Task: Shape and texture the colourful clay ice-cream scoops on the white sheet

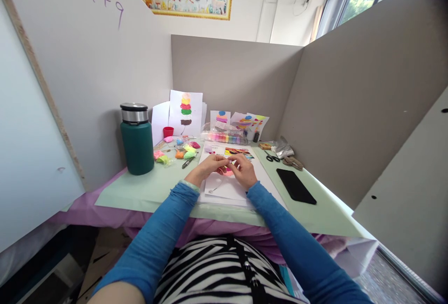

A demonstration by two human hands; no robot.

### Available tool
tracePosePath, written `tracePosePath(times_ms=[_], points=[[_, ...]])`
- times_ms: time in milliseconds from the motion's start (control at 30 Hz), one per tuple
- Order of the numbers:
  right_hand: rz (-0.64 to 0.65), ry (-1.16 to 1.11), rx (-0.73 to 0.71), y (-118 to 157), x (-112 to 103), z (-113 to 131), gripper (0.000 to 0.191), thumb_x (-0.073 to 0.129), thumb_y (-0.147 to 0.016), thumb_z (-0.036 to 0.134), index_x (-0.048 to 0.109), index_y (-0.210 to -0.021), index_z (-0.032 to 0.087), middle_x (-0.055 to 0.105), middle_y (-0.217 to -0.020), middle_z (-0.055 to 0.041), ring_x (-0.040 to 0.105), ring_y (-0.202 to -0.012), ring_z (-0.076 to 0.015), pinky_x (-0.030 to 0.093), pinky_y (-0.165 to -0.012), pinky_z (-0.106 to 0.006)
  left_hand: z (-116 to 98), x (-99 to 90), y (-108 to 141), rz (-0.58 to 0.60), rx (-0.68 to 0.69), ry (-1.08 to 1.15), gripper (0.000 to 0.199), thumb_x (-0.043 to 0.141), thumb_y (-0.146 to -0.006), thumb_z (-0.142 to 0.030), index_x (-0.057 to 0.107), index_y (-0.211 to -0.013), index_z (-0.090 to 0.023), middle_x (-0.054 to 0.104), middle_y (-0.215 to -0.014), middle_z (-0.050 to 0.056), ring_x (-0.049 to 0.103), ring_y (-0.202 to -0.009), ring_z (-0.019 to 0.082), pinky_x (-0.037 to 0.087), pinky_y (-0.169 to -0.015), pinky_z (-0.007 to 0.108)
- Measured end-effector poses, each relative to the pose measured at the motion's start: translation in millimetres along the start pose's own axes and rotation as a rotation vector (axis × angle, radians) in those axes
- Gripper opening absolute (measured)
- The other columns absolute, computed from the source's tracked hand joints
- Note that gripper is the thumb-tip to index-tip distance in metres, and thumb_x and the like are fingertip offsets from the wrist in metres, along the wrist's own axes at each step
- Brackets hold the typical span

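Observation:
My left hand and my right hand meet over the papers, thumbs and fingertips pinched together. Between the fingertips is a tiny pale bit, too small to make out. Under both hands lies a white sheet with a pink patch and a thin dark drawn line; my fingers hide part of the patch. Just beyond the hands is a brightly coloured striped picture. A pen rests to the left of my left hand, near small bags of coloured soft clay.
A green thermos stands at the left. Pictures with coloured bands lean at the back, behind a red cup and a clear pack of coloured pieces. Scissors and a black phone lie at the right. Partitions enclose the table.

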State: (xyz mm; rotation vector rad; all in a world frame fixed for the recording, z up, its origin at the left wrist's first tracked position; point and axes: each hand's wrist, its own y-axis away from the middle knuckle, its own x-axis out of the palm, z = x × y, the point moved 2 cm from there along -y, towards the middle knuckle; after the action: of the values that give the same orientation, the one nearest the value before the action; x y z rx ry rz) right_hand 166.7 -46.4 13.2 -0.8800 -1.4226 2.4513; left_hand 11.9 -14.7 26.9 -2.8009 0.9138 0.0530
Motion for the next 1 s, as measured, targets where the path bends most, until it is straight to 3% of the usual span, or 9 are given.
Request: tracePosePath(times_ms=[633, 1000], points=[[-0.017, 0.015, -0.013, 0.5, 1.2, -1.9, 0.02, 0.053, -0.091, 0.038, 0.062, -0.093, 0.021, 0.061, -0.091, -0.006, 0.055, -0.062, -0.0129, 0.049, -0.062, -0.029, 0.4, 0.7, -0.1, 0.056, -0.001, 0.027, 0.045, 0.072, -0.069, -0.055, 0.067, -0.076, -0.01, 0.059, -0.063, 0.002, 0.055, -0.058, 0.01, 0.044, -0.062, 0.026], [-0.028, -0.006, -0.035, 1.1, 3.2, -4.5, 0.019, 0.057, -0.089, 0.037, 0.062, -0.097, 0.02, 0.061, -0.094, -0.0061, 0.054, -0.06, -0.0118, 0.049, -0.061, -0.029, 4.5, -3.1, -3.2, 0.011, 0.003, 0.038, 0.042, 0.075, -0.067, -0.05, 0.068, -0.08, -0.011, 0.059, -0.063, 0.001, 0.055, -0.057, 0.01, 0.042, -0.058, 0.023]])
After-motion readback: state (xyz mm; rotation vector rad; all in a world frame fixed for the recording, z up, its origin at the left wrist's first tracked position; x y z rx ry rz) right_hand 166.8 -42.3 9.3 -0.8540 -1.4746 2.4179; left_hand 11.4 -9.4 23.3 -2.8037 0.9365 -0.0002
